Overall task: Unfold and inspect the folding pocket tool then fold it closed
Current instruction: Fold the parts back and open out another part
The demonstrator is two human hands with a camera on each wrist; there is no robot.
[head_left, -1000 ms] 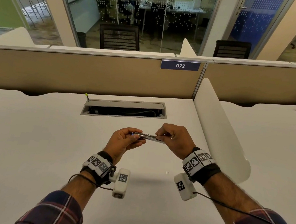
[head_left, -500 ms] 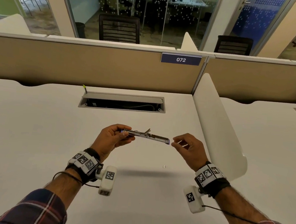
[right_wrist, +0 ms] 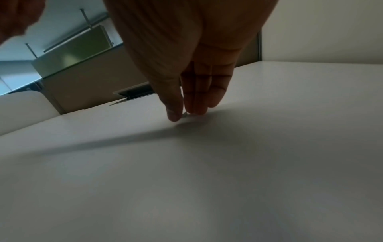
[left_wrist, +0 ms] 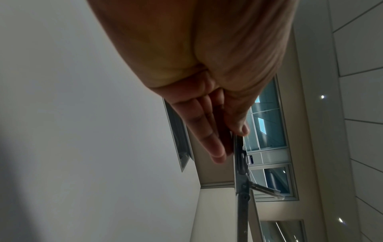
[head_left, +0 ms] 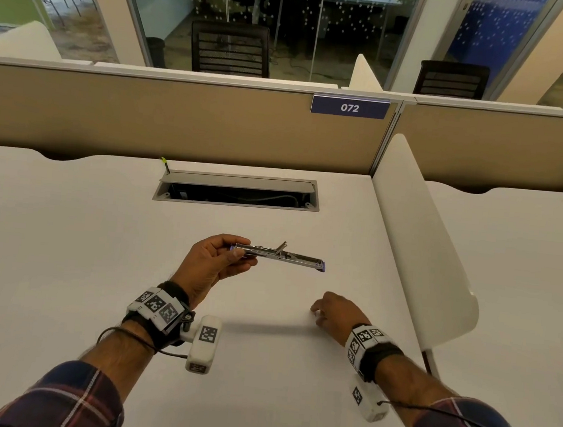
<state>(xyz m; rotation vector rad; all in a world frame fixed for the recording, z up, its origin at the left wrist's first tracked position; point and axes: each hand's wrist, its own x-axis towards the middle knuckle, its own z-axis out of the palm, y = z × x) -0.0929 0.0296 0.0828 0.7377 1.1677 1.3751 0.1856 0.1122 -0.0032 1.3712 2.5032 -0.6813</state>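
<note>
The folding pocket tool (head_left: pixel 282 257) is a slim silver bar with bluish ends. It is opened out straight and level above the white desk (head_left: pixel 62 261), with a small blade sticking up at its middle hinge. My left hand (head_left: pixel 240 254) grips its left end between thumb and fingers; the left wrist view shows the tool (left_wrist: pixel 241 180) running away from my fingertips (left_wrist: pixel 217 155). My right hand (head_left: pixel 318 311) is down on the desk, below the tool's free right end. In the right wrist view its thumb and forefinger (right_wrist: pixel 183 115) pinch a small white speck (right_wrist: pixel 185 114) on the desktop.
A cable tray opening (head_left: pixel 237 192) with a raised lid sits in the desk behind the hands. A white curved divider (head_left: pixel 418 243) stands along the right edge. A beige partition carries the label 072 (head_left: pixel 349 107).
My right hand let go of the tool's right end, then dropped to the desk onto the white speck. The tool went from half folded to straight, held by my left hand alone.
</note>
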